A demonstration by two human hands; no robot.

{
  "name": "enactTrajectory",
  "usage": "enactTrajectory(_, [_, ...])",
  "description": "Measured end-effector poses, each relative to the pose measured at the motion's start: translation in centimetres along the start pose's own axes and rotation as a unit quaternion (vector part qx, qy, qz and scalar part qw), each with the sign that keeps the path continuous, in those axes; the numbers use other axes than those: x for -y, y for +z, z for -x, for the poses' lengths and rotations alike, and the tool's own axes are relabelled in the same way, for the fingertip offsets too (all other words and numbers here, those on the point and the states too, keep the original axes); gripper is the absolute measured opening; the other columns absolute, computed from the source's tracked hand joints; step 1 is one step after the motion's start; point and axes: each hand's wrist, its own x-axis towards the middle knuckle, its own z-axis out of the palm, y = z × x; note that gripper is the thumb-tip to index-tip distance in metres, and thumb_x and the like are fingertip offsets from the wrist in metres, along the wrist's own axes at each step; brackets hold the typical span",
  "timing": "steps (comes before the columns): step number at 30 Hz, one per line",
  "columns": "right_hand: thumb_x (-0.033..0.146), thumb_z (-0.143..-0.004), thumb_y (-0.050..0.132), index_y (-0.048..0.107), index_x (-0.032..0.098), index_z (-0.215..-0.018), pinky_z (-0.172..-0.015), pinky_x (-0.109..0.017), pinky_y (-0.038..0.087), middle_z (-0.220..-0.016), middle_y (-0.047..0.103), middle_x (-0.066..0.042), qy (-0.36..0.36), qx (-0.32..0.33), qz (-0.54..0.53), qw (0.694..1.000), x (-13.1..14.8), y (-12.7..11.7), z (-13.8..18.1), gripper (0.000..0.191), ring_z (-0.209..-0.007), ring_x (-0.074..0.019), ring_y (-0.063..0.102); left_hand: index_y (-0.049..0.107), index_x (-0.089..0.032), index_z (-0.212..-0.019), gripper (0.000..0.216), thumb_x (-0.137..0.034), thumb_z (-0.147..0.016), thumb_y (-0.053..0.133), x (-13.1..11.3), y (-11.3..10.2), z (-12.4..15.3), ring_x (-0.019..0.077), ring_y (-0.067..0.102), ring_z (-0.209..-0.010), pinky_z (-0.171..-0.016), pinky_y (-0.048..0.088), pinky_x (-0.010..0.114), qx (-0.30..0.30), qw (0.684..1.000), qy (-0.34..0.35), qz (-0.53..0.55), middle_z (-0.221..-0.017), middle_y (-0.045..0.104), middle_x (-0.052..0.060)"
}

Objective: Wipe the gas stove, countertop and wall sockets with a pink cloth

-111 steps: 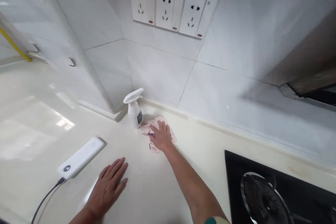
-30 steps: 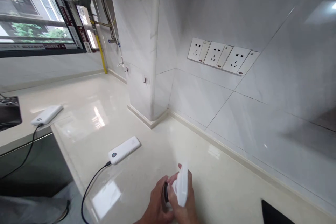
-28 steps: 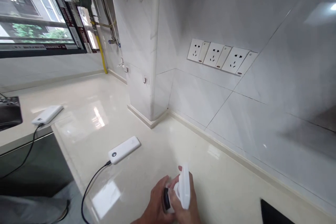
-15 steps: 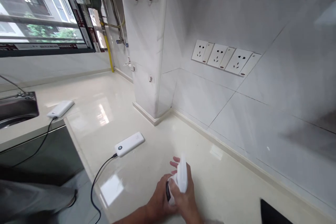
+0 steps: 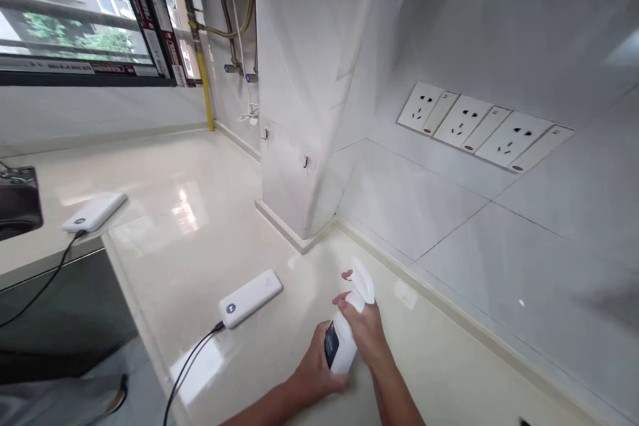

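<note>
A white spray bottle (image 5: 345,345) with a dark label is tilted above the counter in front of me. My left hand (image 5: 319,365) is wrapped round the lower body of the bottle. Higher up, my right hand (image 5: 368,333) grips its neck, just under the white spray head (image 5: 362,281). Some fingers of the right hand show beyond the head, and the rest are hidden. To the left, a white power bank (image 5: 250,297) lies on the counter with a black cable (image 5: 192,354) plugged into its near end.
A second white power bank (image 5: 94,212), also cabled, lies near the sink (image 5: 20,203). A wall pillar (image 5: 304,113) with hooks juts onto the counter (image 5: 200,239). Sockets (image 5: 482,126) line the right wall. At the lower left, a person's leg (image 5: 64,406) shows.
The view has shifted. The bottle now shows its label and stands more upright, with my left hand low on its body and my right hand at its neck. The dark object at lower right has nearly left the view.
</note>
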Motion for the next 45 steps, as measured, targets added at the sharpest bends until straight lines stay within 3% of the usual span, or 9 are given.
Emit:
enactTrajectory(9, [0.046,-0.07,0.077,0.063,0.019,-0.128,-0.064,-0.03,0.048,-0.088,0.073,-0.002,0.029,-0.049,-0.024,0.998,-0.5,2.1,-6.0,0.066,-0.067,-0.0162,0.058,0.043,-0.022,-0.133,0.087,-0.012,-0.057,0.083,-1.2,-3.1,-4.2,0.0194,0.05,-0.096,-0.081,0.046,0.033,0.025,0.999,-0.037,0.026,-0.107,0.05,0.0])
enactTrajectory(15, [0.039,-0.071,0.073,0.057,0.02,-0.13,-0.063,-0.03,0.046,-0.1,0.077,-0.005,0.062,-0.03,0.0,0.998,0.4,2.5,-8.3,0.064,-0.067,-0.0152,0.057,0.042,-0.022,-0.127,0.081,-0.014,-0.057,0.084,-2.1,-4.0,-6.1,0.0183,0.049,-0.092,-0.074,0.045,0.031,0.027,0.997,-0.061,0.038,-0.104,0.049,0.0])
enactTrajectory(24, [0.044,-0.063,0.075,0.058,0.023,-0.102,-0.07,-0.032,0.048,-0.086,0.071,0.0,0.06,-0.076,0.019,0.995,1.2,3.3,-10.9,0.047,-0.074,-0.0183,0.063,0.044,-0.022,-0.122,0.076,-0.012,-0.059,0.084,-2.4,-4.5,-8.2,0.0142,0.046,-0.086,-0.068,0.043,0.026,0.03,0.996,-0.055,0.065,-0.1,0.048,-0.003])
enactTrajectory(30, [0.038,-0.064,0.079,0.059,0.023,-0.092,-0.066,-0.031,0.047,-0.074,0.063,0.004,0.096,-0.093,0.028,0.991,0.5,2.9,-10.7,0.038,-0.069,-0.0171,0.059,0.041,-0.023,-0.125,0.08,-0.011,-0.057,0.082,-2.2,-4.3,-8.4,0.014,0.046,-0.085,-0.064,0.042,0.025,0.03,0.996,-0.074,0.051,-0.1,0.047,-0.002])
enactTrajectory(36, [0.045,-0.072,0.078,0.065,0.022,-0.114,-0.076,-0.033,0.052,-0.096,0.073,-0.003,0.064,-0.067,0.037,0.995,-0.6,1.6,-9.0,0.05,-0.082,-0.0202,0.065,0.042,-0.022,-0.128,0.082,-0.009,-0.057,0.082,-1.9,-3.1,-6.8,0.0177,0.049,-0.092,-0.074,0.046,0.03,0.031,0.995,-0.06,0.074,-0.105,0.051,0.0])
enactTrajectory(40, [0.042,-0.077,0.074,0.062,0.025,-0.129,-0.077,-0.035,0.053,-0.102,0.076,-0.005,0.051,-0.085,0.056,0.994,-0.3,0.7,-6.5,0.056,-0.089,-0.0232,0.068,0.042,-0.022,-0.132,0.087,-0.007,-0.056,0.081,-1.6,-1.9,-5.5,0.019,0.051,-0.095,-0.082,0.046,0.033,0.055,0.995,-0.036,0.077,-0.109,0.054,0.001])
enactTrajectory(45, [0.047,-0.077,0.074,0.07,0.023,-0.104,-0.086,-0.038,0.055,-0.11,0.075,-0.01,0.036,-0.137,0.069,0.987,0.9,-0.5,-3.7,0.036,-0.104,-0.0276,0.07,0.039,-0.024,-0.136,0.091,-0.008,-0.056,0.082,-2.5,-0.7,-5.1,0.0182,0.052,-0.092,-0.078,0.045,0.031,0.092,0.992,-0.03,0.075,-0.109,0.054,0.002])
